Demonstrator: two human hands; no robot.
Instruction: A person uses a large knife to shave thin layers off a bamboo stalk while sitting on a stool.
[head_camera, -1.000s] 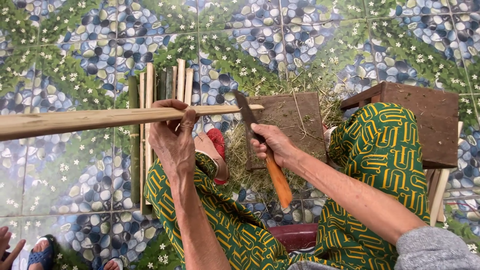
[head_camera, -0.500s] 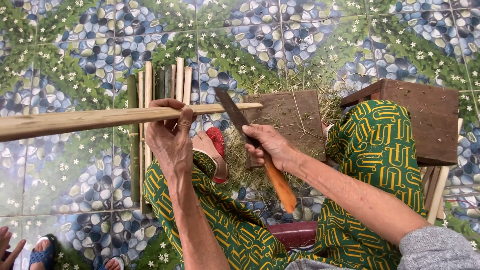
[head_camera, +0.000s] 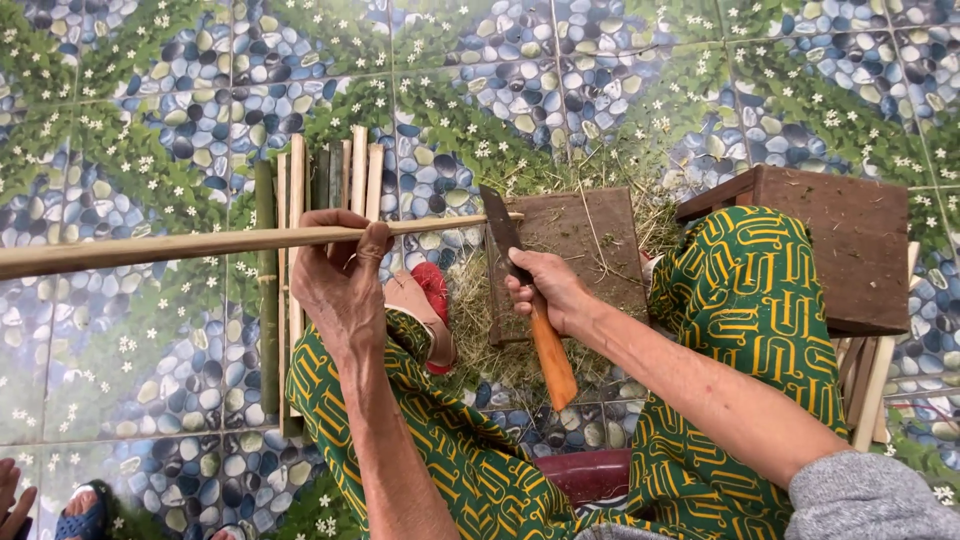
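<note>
Head view, two hands (head_camera: 345, 290), one bamboo strip (head_camera: 180, 245), one knife (head_camera: 525, 290)

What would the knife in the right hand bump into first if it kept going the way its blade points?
The right hand points the knife up and a little left. Its tip already sits near the end of the long bamboo strip, so that likely comes first, though depth is hard to judge.

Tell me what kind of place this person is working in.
Probably a home yard or patio used for hand craftwork: a tiled floor printed with pebbles and flowers, split bamboo strips laid on it, and a wooden chopping block amid shavings. The right hand holds a knife.
</note>
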